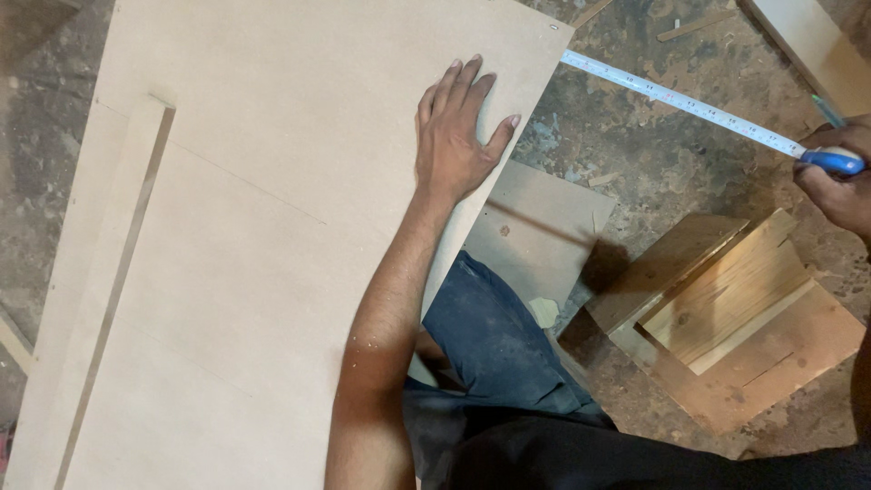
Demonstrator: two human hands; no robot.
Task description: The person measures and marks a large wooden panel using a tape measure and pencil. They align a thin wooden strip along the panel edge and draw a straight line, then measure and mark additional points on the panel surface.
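we are kneeling or crouching over the work, our knee in dark blue trousers (494, 340) tucked just beside the near edge of the big pale fibreboard sheet (245, 272), which is lying flat on the gritty workshop floor (635, 154). to our right a low wooden stool or box of planks (735, 318) is sitting on the floor, and a smaller offcut of board (535, 231) is lying half under the sheet's edge. we are pressing our left hand (458, 136) flat on the sheet near its right edge, fingers spread and straight, gripping nothing; it looks as if we are pinning the panel so it does not slide. a narrow strip of the same board (127, 245) is lying along the sheet's left side. farther out, our right hand (839, 186) is curling closed around a blue tape measure case (833, 161), and its pale blade (680, 100) is running taut across the floor to the sheet's far corner. the right hand is being cut off by the frame edge, so we cannot tell how its thumb is sitting, nor whether the blade's hook is catching the corner.
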